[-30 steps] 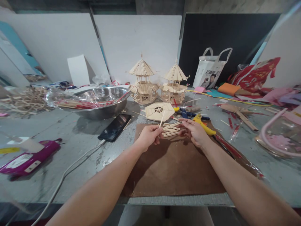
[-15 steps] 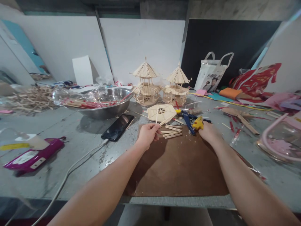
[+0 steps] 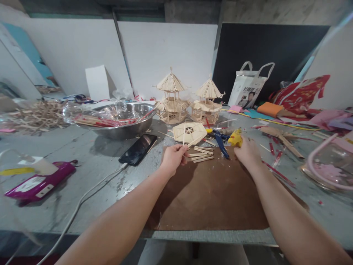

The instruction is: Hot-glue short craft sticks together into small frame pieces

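Observation:
My left hand is closed, pinching a thin wooden stick that points upward; another stick slants off to the right by the fingertips. Just beyond it lies a flat hexagonal stick panel with a spoked opening. My right hand is wrapped round a yellow glue gun, partly covered by the fingers. Between the hands, several short sticks lie at the far edge of a brown board. Blue-handled pliers rest left of the glue gun.
Two stick pagodas stand behind the panel. To the left are a metal bowl with plastic-wrapped sticks, a phone on a cable, and a purple power strip. A clear pink-handled container and scraps lie right.
My right hand has moved slightly away from me and to the right with the glue gun, which has turned a little. My left hand stays nearly still with its stick.

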Available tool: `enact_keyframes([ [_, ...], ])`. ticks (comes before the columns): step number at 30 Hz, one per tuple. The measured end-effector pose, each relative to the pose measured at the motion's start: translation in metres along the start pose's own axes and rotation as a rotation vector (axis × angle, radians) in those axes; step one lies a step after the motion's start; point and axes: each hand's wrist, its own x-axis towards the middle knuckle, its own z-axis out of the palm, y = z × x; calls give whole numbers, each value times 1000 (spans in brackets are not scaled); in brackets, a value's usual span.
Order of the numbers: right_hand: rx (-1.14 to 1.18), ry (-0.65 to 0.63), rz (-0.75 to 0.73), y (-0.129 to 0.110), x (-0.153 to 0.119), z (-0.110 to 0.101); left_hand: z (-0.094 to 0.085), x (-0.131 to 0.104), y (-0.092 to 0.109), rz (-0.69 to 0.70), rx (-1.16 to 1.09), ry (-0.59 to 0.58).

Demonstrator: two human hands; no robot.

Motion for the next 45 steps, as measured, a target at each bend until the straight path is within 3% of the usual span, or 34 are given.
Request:
enact_keyframes([
  [4, 162, 129, -64, -7, -6, -10, 0, 1, -1, 7, -24, 4],
  [9, 489, 101, 60, -20, -16, -18, 0, 0, 1, 2, -29, 2],
  [12, 784, 4, 105, -28, -20, -17, 0, -2, 3, 12, -5, -30],
  [15, 1264, -145, 151, -35, -24, -16, 0, -4, 3, 36, 38, -109],
  [18, 1517, -308, 150, -42, -30, -15, 1, -6, 3, 63, 71, -197],
  [21, 1579, -441, 154, -47, -37, -14, 1, -6, 3, 71, 75, -235],
  [25, 1597, -514, 133, -50, -42, -10, 0, -5, 2, 70, 78, -250],
  [45, 1656, -468, 218, -51, -40, -7, 0, -6, 2, 42, 98, -288],
])
